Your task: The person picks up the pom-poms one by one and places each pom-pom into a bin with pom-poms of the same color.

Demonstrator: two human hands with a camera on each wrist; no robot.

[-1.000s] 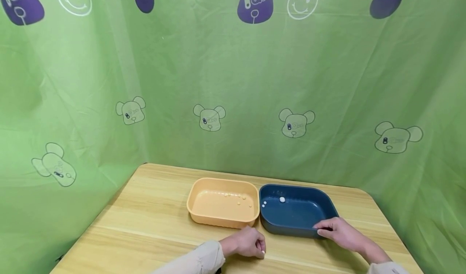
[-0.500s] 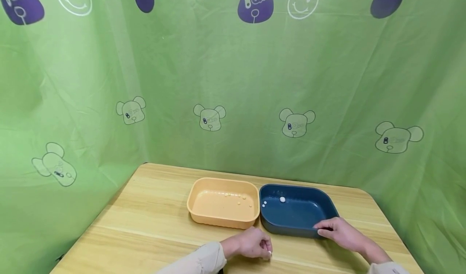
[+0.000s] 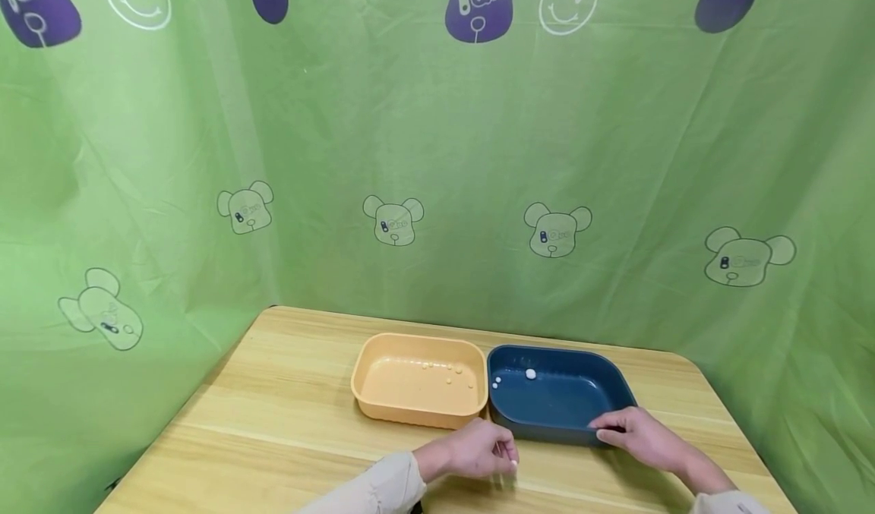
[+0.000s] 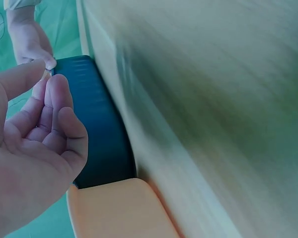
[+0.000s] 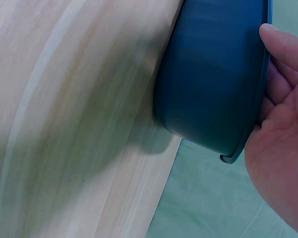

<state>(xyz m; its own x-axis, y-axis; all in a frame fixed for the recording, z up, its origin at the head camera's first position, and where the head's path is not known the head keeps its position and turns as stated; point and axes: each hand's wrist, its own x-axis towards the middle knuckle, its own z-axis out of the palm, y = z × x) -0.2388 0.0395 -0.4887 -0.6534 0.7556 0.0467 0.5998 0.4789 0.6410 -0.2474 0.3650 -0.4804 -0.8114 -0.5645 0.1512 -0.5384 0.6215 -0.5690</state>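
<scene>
Between thumb and fingertips, my left hand (image 3: 475, 449) pinches a small white round piece (image 3: 514, 463) in front of the two tubs. The left wrist view shows the same left hand (image 4: 37, 139) with the piece mostly hidden behind the fingertips. My right hand (image 3: 645, 438) grips the near right rim of the dark blue tub (image 3: 540, 430). Thumb outside and fingers over the edge, the right hand (image 5: 288, 104) holds that rim in the right wrist view. Inside the blue tub lie a larger white piece (image 3: 530, 374) and two smaller white ones (image 3: 495, 384).
A light orange tub (image 3: 417, 415) stands against the blue tub's left side, with several small pale pieces (image 3: 458, 371) on its floor. Both rest on a wooden table (image 3: 273, 408). Green curtain (image 3: 328, 142) with bear prints hangs behind and at the sides.
My left hand has moved to the right and slightly away from me, carrying the small white piece towards the blue tub's near side. The right hand stays on the rim.
</scene>
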